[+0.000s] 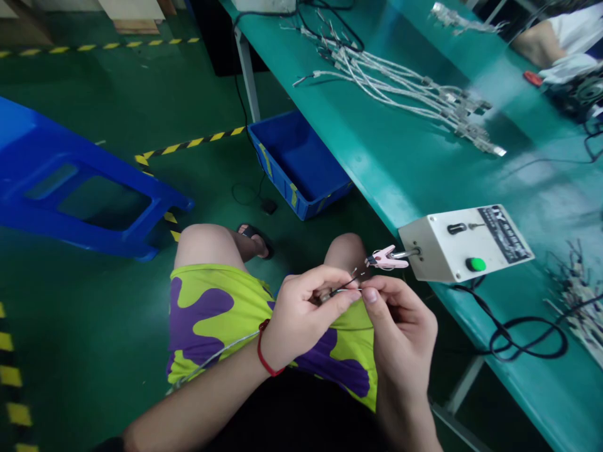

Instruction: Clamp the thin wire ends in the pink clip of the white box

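- In the head view, a white wire (352, 289) and a black wire (349, 282) were held above the patterned shorts (202, 314), beside the counter (377, 150).
- Both were pinched in the left hand's (299, 307) grip; the white tip was nipped by the right hand's (400, 320) thumb and forefinger.
- Seemingly, the wires were best steadied close to the tips and tugged lightly.
- The white wire was pointed rightward, nearly level; the black was angled up-right.
- The grey cable (226, 347) was slanted from lower left toward the left wrist.

Left hand (301, 307) and right hand (402, 336) pinch thin wires (347, 289); from them, a pink clip (387, 257) sits at 1 o'clock, a white box (452, 254) on the bench (377, 163) at 2, a blue bin (281, 182) at 11.
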Demonstrator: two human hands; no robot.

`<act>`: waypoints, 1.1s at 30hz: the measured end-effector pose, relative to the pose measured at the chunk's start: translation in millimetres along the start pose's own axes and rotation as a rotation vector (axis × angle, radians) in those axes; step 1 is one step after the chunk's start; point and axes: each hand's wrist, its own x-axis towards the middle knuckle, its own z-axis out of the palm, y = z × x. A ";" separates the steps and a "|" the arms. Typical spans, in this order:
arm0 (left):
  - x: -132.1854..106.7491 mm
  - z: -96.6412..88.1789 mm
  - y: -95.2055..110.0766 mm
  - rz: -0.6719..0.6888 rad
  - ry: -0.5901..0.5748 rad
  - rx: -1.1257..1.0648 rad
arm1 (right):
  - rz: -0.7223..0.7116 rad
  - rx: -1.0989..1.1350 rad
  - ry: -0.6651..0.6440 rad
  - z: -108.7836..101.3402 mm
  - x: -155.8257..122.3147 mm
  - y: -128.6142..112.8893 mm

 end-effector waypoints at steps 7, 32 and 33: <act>11.2 -1.0 -1.9 -0.089 -0.006 -0.283 | -0.003 0.323 0.262 8.1 8.2 25.3; 35.7 10.6 -8.1 -0.120 0.007 -0.313 | 0.219 0.738 0.130 9.5 58.1 48.9; 35.8 11.2 -8.3 -0.115 0.010 -0.299 | 0.217 0.739 0.129 9.4 57.7 49.3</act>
